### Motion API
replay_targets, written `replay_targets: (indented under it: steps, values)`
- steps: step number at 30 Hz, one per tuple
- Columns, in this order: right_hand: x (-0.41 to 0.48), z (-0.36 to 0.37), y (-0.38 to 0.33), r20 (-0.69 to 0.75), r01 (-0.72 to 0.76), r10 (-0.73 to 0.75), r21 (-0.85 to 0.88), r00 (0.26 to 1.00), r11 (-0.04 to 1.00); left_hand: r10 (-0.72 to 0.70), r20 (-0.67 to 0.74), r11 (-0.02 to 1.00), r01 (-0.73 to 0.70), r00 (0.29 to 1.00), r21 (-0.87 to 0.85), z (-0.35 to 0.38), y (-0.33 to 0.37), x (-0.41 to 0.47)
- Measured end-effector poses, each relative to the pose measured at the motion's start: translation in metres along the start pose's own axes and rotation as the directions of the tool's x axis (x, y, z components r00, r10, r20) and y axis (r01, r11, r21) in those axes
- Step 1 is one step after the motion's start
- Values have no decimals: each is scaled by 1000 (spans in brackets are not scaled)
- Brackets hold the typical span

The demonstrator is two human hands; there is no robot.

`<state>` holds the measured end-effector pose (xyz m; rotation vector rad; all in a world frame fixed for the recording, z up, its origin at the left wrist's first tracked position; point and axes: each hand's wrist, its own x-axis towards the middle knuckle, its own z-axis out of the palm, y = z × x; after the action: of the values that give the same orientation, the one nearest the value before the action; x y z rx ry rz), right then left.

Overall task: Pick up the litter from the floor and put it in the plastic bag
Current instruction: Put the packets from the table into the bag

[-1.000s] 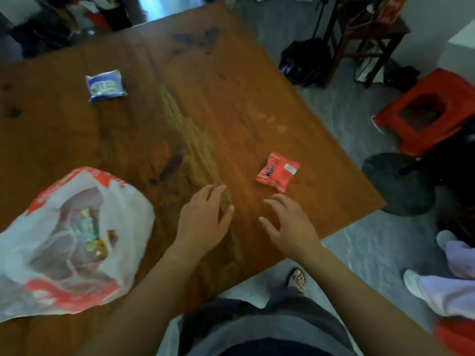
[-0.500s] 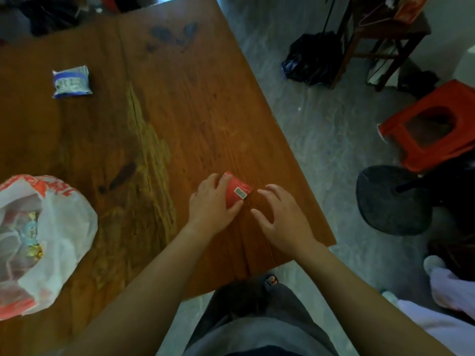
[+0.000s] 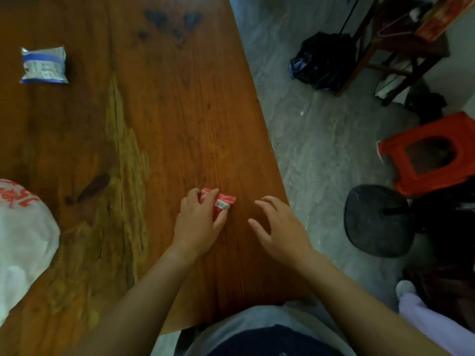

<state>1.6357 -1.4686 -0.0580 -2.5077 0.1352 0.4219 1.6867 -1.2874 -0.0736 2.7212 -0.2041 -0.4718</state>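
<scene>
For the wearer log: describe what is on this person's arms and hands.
Both forearms are bare to the bottom edge of the frame, with no sleeves in view. The left hand and right hand show no gloves, rings, watch or bracelets.

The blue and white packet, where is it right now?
In the head view, the blue and white packet lies alone at the table's far left, well beyond the plastic bag.

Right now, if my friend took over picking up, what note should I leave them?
Left hand: closed on the red wrapper, which is on the wooden table.
Right hand: open, empty, beside it.
Plastic bag: far left on the table.
Blue and white packet: untouched at the far left.
Left to do: drop the red wrapper in the bag, then the blue packet.
</scene>
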Motion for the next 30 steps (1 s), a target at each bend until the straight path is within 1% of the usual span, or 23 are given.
replay_targets:
  steps: [4,8,11,13,15,18,22,24,27,30]
  values:
    - [11,-23,31,26,73,-73,1,997,997,-91,-43,990,86,995,-108,6,38,5]
    - [35,-59,86,18,175,-175,-28,984,984,-165,-70,972,150,984,-180,24,101,19]
    - [56,-102,135,44,255,-253,-62,967,965,-269,-133,944,233,954,-234,42,159,28]
    - [68,-135,160,34,310,-308,-95,951,946,-327,-150,916,273,933,-295,53,198,37]
    - [78,-165,179,49,348,-345,-107,938,931,-328,-146,909,270,933,-317,58,231,49]
    - [94,-192,197,68,359,-354,-74,933,930,-317,-169,916,255,933,-310,53,262,69]
    - [122,-205,197,94,382,-375,-62,922,922,-374,-208,902,303,904,-308,36,268,84]
    - [142,-207,183,120,425,-415,-65,902,903,-436,-212,879,363,875,-309,25,258,87]
    - [177,-205,148,189,529,-508,-84,841,845,-565,-231,813,487,792,-318,8,233,87]
    - [212,-197,106,252,626,-589,-97,768,774,-660,-275,744,558,699,-367,-8,201,94]
